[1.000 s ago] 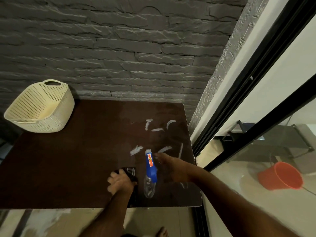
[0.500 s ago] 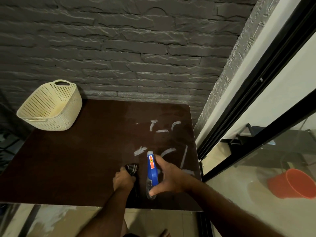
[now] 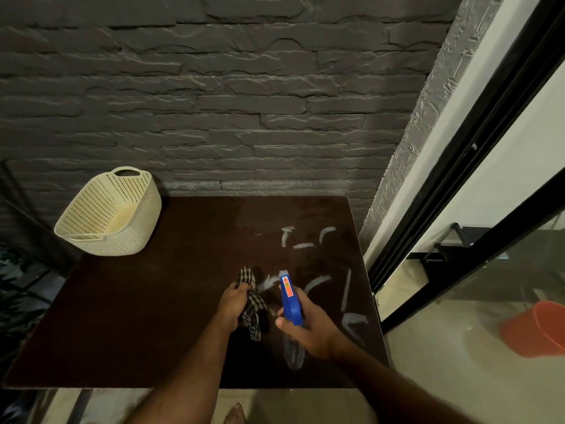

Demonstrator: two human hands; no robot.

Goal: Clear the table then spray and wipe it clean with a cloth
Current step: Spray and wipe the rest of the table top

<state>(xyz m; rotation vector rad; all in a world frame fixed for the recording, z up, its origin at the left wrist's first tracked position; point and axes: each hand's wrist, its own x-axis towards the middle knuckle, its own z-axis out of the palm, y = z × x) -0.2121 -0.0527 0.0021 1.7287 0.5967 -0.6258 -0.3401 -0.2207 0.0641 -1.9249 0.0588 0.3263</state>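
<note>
The spraying step is in hand: the right hand (image 3: 308, 327) wraps its grip round the bottle (image 3: 290, 304), held above the near right part of the table (image 3: 153, 301), while the left hand (image 3: 234, 304) clutches the cloth (image 3: 252, 304) beside it. The bottle's long axis runs near to far, blue head pointing away toward the pale scraps (image 3: 301, 237). Those scraps, possibly paper, look uncleared, so the next move calls for removing them or aiming the nozzle low

orange label with a red upward arrow on the blue spray bottle (image 3: 289, 301) head, above the gripping right hand (image 3: 308, 328), no legible words
</note>
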